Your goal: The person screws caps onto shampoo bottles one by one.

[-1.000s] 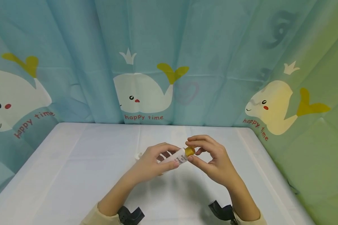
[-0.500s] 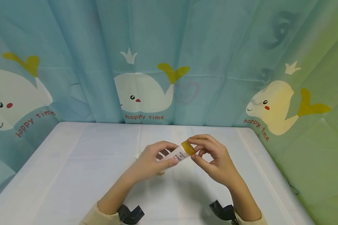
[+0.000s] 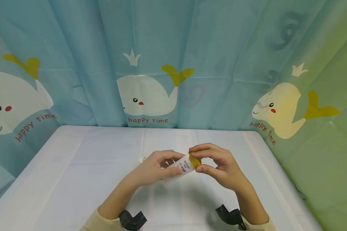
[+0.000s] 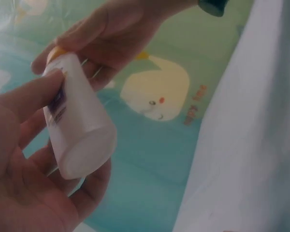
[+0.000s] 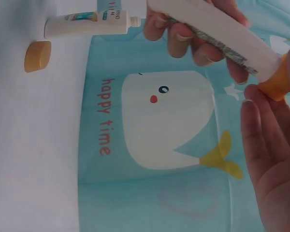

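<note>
My left hand (image 3: 151,171) grips a white tube (image 3: 183,165) with dark print, tilted up to the right above the table. Its gold cap (image 3: 194,161) sits on the upper end, pinched between the thumb and fingers of my right hand (image 3: 219,163). In the left wrist view the tube's round pale base (image 4: 89,152) faces the camera. In the right wrist view a second white tube (image 5: 89,24) with a bare nozzle appears to stand on the table. A loose gold cap (image 5: 37,56) rests near it. My left hand mostly hides both in the head view.
A white-covered table (image 3: 75,179) lies beneath the hands. Behind it and at the sides hangs a blue-green curtain (image 3: 219,41) printed with whales. Black mounts (image 3: 133,221) are worn at both wrists, below beige sleeves.
The tube rises slightly, then comes down again, and its printed side rolls more toward the head camera. My right fingers shift around the cap and now lie farther over it.
</note>
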Demonstrator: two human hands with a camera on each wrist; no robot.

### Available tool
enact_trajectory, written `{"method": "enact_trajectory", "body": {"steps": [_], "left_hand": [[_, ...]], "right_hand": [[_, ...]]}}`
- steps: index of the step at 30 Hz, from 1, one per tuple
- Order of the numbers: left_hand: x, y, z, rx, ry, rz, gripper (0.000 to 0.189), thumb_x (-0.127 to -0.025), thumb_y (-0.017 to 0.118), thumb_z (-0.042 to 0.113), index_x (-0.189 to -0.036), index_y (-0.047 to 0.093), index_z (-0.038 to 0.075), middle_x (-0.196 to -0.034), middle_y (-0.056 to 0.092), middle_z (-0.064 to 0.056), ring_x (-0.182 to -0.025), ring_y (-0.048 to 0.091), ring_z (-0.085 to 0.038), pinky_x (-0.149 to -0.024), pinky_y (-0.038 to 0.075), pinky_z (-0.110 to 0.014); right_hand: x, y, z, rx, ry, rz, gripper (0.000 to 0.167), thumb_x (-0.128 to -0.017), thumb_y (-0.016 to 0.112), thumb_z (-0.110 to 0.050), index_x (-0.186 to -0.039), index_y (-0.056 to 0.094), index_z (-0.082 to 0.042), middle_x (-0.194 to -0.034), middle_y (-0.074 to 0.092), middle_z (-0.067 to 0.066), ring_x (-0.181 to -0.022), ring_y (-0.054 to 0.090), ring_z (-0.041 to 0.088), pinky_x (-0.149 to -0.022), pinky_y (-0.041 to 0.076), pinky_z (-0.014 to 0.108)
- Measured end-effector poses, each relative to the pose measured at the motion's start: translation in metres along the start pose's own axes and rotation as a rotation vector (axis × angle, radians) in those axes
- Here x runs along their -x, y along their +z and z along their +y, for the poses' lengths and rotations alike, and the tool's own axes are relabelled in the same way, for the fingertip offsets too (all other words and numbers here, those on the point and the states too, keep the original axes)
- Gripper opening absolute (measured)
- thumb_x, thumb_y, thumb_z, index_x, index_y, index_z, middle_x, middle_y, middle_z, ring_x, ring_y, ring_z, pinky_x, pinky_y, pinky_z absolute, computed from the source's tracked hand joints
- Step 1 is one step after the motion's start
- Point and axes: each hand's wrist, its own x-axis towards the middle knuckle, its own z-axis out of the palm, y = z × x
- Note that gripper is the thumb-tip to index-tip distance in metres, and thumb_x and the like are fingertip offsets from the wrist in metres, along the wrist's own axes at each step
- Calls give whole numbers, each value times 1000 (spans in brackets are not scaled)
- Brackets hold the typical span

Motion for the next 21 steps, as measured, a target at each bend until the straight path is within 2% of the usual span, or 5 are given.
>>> {"method": "enact_trajectory", "body": {"steps": [6,11,14,18,21], "left_hand": [[-1,9,-1,-58,32,34,29,-95,69,24,-123,67,16,-104,66,2,-90,62,-14,-77,55,-30],[-1,20,2,-149,29,108,28,-94,71,29,-119,64,19,-103,64,7,-86,62,-11,-77,54,-29],[0,27,3,-252,61,172,26,-92,72,30,-115,64,21,-101,61,10,-82,59,-7,-72,53,-26],[-2,33,4,-461,157,272,26,-89,76,26,-110,63,18,-100,61,10,-79,54,-4,-68,50,-20],[-2,33,4,-511,173,321,26,-88,77,24,-109,63,17,-101,62,9,-81,54,-4,-69,50,-21]], "right_hand": [[0,4,3,73,-16,93,28,-85,79,-17,-108,70,-3,-103,69,11,-93,64,16,-76,53,24],[-1,8,0,180,39,189,24,-80,84,-15,-101,74,-10,-88,70,2,-76,60,11,-66,51,23],[-1,10,-2,236,106,233,25,-74,86,-7,-95,74,-14,-80,68,-3,-68,58,9,-61,50,23],[-1,13,-4,295,215,256,25,-73,87,-6,-89,71,-18,-70,63,-9,-61,55,8,-55,48,22],[-2,13,-4,305,256,236,26,-75,86,-6,-93,71,-19,-76,66,-8,-66,59,8,-58,51,23]]}}
